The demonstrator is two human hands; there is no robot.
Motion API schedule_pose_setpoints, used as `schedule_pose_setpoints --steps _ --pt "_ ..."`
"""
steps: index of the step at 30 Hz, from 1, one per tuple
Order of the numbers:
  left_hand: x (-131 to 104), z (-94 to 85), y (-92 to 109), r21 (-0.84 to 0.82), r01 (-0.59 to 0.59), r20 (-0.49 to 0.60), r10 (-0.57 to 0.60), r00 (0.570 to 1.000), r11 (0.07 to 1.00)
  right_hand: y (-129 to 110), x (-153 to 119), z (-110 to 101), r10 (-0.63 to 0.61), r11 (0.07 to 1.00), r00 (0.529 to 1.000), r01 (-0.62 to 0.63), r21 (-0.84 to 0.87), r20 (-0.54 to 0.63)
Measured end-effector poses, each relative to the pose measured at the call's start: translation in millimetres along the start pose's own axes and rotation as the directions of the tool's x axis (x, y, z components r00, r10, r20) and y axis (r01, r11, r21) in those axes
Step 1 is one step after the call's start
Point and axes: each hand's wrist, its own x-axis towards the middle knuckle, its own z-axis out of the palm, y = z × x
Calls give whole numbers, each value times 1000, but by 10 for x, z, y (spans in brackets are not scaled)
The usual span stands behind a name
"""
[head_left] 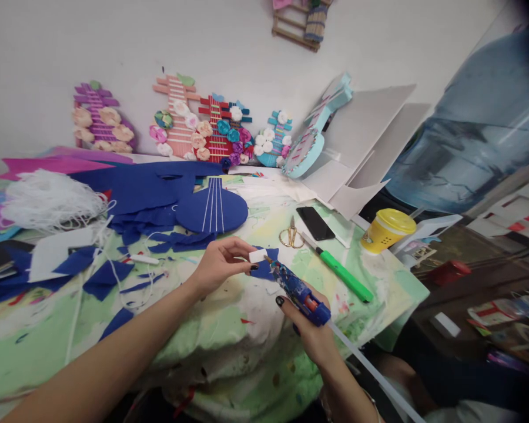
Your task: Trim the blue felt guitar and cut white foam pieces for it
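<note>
Between the thumb and fingers of my left hand [226, 262] is a small white rectangular piece [258, 255], held above a scrap of blue felt [264, 269]. My right hand [311, 329] is wrapped round a blue glue gun [297, 291], with a long glue stick [370, 367] sticking out of its back end. The gun's nozzle is at the right edge of the white piece; whether they touch I cannot tell. Just beyond my left hand lies a blue felt oval [214, 210] with white strings across it.
Right of the hands lie a green-handled cutter [346, 276], gold scissors [291, 234] and a black phone [315, 223]. A yellow-lidded tub [388, 229] stands near the table's right edge. White yarn [53, 200] and blue scraps [108, 276] cover the left. Decorated guitar shapes [176, 117] lean along the wall.
</note>
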Motion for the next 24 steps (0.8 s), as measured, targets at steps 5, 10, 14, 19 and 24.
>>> schedule_pose_setpoints --steps 5,10,14,19,24 --pt "-6 7 16 14 2 0 -2 1000 1000 -61 4 71 -48 999 998 48 -11 47" --pt "-11 10 17 20 10 -4 -10 1000 1000 -81 -7 120 -170 981 983 175 -87 69" --pt "-9 -2 -5 4 3 -7 -3 1000 1000 -63 -31 112 -187 978 982 189 -91 39" --pt "-10 -9 -10 -4 -3 -19 3 1000 1000 -3 -57 71 -115 992 992 112 -60 -42" --pt "-16 0 -1 20 1 -28 0 1000 1000 28 -73 63 -96 994 995 94 -47 -34"
